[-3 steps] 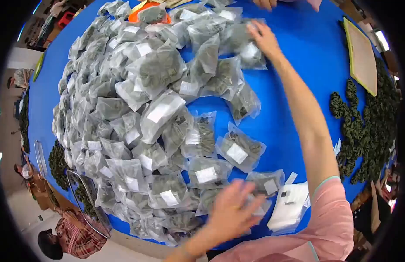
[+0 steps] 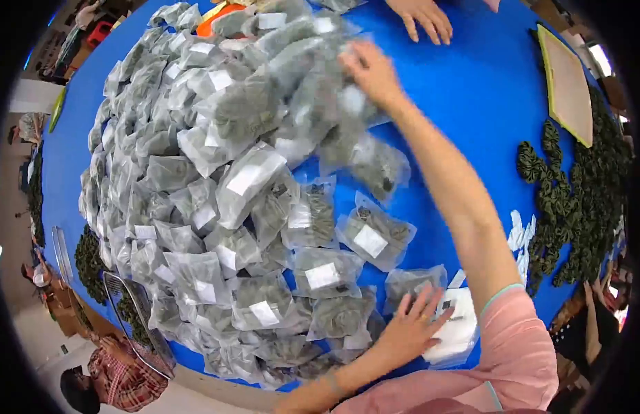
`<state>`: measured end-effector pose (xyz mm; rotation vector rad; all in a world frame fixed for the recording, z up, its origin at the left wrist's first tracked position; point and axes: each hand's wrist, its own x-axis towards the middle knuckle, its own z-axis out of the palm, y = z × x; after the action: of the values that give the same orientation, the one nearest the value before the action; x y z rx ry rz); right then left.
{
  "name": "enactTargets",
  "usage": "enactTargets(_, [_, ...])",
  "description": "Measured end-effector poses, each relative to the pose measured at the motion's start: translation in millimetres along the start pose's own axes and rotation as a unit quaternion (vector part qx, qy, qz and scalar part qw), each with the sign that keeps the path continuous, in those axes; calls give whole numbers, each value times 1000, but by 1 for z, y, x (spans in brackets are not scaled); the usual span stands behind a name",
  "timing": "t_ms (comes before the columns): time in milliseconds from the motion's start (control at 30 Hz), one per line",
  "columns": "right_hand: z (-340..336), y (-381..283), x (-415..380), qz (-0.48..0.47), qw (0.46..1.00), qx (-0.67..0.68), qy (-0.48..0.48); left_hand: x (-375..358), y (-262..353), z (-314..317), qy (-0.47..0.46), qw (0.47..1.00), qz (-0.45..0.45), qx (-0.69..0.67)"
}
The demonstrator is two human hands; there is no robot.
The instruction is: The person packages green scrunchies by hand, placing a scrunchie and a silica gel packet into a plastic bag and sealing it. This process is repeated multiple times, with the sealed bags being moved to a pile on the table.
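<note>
My left hand (image 2: 413,323) is open, fingers spread, over the edge of a clear plastic bag (image 2: 415,279) with dark contents and beside a stack of flat white bags (image 2: 458,324). My right hand (image 2: 373,72) reaches far across the table, at the near-right edge of blurred filled bags (image 2: 313,90); its fingers are bent and smeared by motion. A large heap of similar bags (image 2: 247,110), many with white labels, spreads to the left. Nearer to me lie a bag with a white label (image 2: 375,234) and another labelled bag (image 2: 327,272).
Another person's hand (image 2: 423,17) rests at the far edge of the blue table (image 2: 471,90). Dark green twisted bundles (image 2: 568,207) lie at right, below a yellow-rimmed tray (image 2: 568,83). A metal basket (image 2: 137,310) stands at lower left, near a person in a checked shirt (image 2: 126,372).
My right hand has swept left, pushing bags into the heap. My left hand has moved right, towards the white stack. The other person's hand has come further into view.
</note>
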<state>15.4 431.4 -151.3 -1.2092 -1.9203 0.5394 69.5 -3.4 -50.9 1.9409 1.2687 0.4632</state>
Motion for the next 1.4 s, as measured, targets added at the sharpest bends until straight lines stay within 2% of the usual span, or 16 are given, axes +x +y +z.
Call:
enactTargets(133, [68, -70, -67, -81, 997, -13, 11, 19, -6, 25, -8, 997, -21, 73])
enactTargets(200, [68, -101, -88, -43, 988, 116, -94, 18, -24, 5, -2, 985, -84, 150])
enactTargets(233, [55, -119, -98, -21, 991, 11, -132, 14, -32, -7, 11, 977, -112, 181])
enactTargets(300, [7, -139, -128, 35, 980, -114, -160, 2, -50, -27, 13, 965, -161, 208])
enactTargets(467, [-144, -99, -207, -109, 991, -68, -49, -11, -91, -62, 95, 932, -138, 321])
enactTargets(533, [-216, -59, -234, -31, 994, -101, -25, -13, -95, -71, 102, 921, -149, 345])
enactTargets(600, [-294, -5, -263, -21, 956, -290, 43, -13, -92, -66, 102, 926, -142, 335])
enactTargets(667, [-361, 32, -279, 13, 838, -538, 93, -13, -93, -66, 99, 918, -153, 351])
enactTargets(700, [-391, 47, -288, 51, 804, -587, 79, -15, -91, -65, 99, 913, -159, 362])
enactTargets(733, [-412, 65, -297, 54, 804, -587, 81, -18, -88, -65, 99, 913, -156, 364])
enactTargets(867, [-471, 131, -352, 219, 801, -551, -77, -34, -62, -62, 170, 935, -100, 293])
enactTargets(1033, [-510, 95, -443, 199, 824, -512, -140, -49, 11, -31, 133, 960, -32, 246])
enactTargets(1200, [-546, 76, -523, 159, 860, -464, -142, -67, 46, 2, 106, 953, 70, 275])
enactTargets(1300, [-539, 49, -533, 118, 891, -437, -42, -94, 65, 30, 107, 956, 78, 263])
enactTargets(1367, [-524, 19, -512, 178, 965, -191, 1, -115, 81, 49, 93, 963, 74, 240])
enactTargets(1400, [-509, 17, -501, 138, 971, -196, -9, -126, 89, 58, 99, 960, 74, 251])
